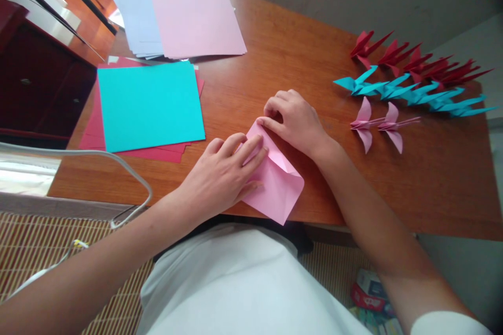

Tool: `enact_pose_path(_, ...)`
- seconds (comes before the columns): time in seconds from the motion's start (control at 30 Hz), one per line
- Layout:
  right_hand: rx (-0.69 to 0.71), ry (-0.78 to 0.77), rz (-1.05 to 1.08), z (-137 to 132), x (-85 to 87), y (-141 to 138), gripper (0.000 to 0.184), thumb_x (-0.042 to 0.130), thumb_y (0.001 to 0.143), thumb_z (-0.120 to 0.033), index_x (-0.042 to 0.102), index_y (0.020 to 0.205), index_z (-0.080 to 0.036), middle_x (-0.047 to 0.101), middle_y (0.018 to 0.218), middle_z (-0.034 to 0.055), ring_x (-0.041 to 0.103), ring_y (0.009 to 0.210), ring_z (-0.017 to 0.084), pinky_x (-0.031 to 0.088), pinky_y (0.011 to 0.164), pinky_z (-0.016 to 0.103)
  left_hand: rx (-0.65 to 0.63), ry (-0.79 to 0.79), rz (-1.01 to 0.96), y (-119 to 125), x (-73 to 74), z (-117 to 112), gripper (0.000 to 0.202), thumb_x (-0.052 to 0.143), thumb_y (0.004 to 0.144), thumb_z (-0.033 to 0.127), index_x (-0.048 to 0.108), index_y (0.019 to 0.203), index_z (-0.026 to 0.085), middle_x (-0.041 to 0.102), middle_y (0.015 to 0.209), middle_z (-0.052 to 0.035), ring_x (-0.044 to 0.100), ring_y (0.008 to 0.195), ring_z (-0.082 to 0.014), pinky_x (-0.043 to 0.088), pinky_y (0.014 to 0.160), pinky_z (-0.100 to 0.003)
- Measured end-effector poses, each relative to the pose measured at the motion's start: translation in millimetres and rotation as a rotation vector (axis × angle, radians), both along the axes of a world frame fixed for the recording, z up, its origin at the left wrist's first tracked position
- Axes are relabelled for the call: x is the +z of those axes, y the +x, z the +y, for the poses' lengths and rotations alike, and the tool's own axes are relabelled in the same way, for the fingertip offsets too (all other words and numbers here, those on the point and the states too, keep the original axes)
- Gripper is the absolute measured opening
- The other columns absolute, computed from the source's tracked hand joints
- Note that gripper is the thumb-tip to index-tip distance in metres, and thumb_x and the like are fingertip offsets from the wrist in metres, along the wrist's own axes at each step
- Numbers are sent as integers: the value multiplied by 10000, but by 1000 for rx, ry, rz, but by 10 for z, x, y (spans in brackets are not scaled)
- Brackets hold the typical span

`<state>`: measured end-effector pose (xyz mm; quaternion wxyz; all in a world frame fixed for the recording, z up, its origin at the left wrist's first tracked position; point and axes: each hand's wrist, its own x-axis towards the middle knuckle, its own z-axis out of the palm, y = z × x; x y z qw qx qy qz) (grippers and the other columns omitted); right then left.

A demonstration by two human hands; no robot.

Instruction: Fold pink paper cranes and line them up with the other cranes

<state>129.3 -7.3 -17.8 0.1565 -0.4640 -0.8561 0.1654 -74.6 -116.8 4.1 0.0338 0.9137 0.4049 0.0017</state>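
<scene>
A partly folded sheet of pink paper point(275, 188) lies at the table's near edge, its lower corner reaching over the edge. One flap along its right side stands slightly raised. My left hand point(231, 167) rests on the paper's left part with fingers stretched out over it. At the top corner my right hand point(293, 120) pinches the paper between thumb and curled forefinger. To the right stand two pink paper cranes point(387, 125), a row of blue paper cranes point(412, 93) and a row of red paper cranes point(416, 63).
On the left of the wooden table point(275, 63) lies a turquoise sheet point(153, 107) over red sheets point(92, 125). Behind them, a pink sheet point(198, 23) overlaps pale blue sheets point(135, 15). A white cable point(133, 172) loops by the near left edge.
</scene>
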Motion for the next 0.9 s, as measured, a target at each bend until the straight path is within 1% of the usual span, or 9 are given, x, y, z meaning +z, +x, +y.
enact_pose_path(0.13,-21,-16,-14,93,-25,-60,277,718,920,-429,587,769,-237,659,875,39,576,924,255,451,798,389,5,-7,-15,0,-14,1,562,561,1003,476,534,1493,201,502,1596,-75,498,1305,-349,445,923,-465)
enact_pose_path(0.27,-47,-4,-10,55,-52,-47,259,668,950,-438,587,806,-239,660,913,49,577,932,258,457,820,400,16,-7,-37,0,-27,-6,561,567,999,472,541,1487,199,508,1592,-76,502,1308,-360,444,922,-478)
enact_pose_path(0.33,-40,1,12,1,-57,-8,216,657,955,-407,588,836,-241,654,922,49,577,926,254,459,826,398,17,-6,-49,2,-27,-10,570,568,996,473,536,1490,191,511,1589,-81,504,1306,-363,447,922,-491)
enact_pose_path(0.43,2,-15,55,-126,-41,93,163,686,928,-356,586,864,-245,639,892,34,576,887,238,455,808,384,26,-7,-82,-5,-30,-19,599,602,979,458,517,1502,180,515,1584,-94,519,1294,-364,454,914,-500)
enact_pose_path(0.57,10,-40,88,-352,2,225,170,734,892,-349,598,917,-251,632,883,22,574,858,226,451,779,373,55,10,-140,-53,-58,-44,557,578,999,394,498,1509,186,523,1576,-106,524,1317,-350,449,943,-492)
enact_pose_path(0.63,-7,-40,100,-449,9,254,170,738,892,-351,604,934,-254,638,896,25,576,861,230,458,784,379,116,38,-159,-80,-73,-60,512,538,1018,385,515,1488,184,523,1572,-118,518,1333,-354,447,961,-496)
enact_pose_path(0.73,-42,-16,114,-540,-7,251,159,731,899,-352,615,957,-258,649,918,35,582,872,243,469,806,399,267,64,-170,-94,-68,-84,497,522,1018,397,537,1455,160,572,1505,-142,539,1293,-360,465,964,-489)
enact_pose_path(0.83,-45,19,117,-586,-40,225,137,711,916,-332,631,992,-250,654,935,44,583,892,253,475,830,412,412,70,-145,-64,-14,-111,497,535,1003,421,563,1417,146,629,1358,-164,595,1167,-345,495,939,-458)
enact_pose_path(0.9,-18,42,125,-611,-65,209,90,675,943,-298,640,1004,-240,663,949,50,583,912,253,478,847,412,498,63,-100,-19,37,-128,466,539,997,440,595,1363,158,636,1262,-160,627,1062,-323,517,852,-420)
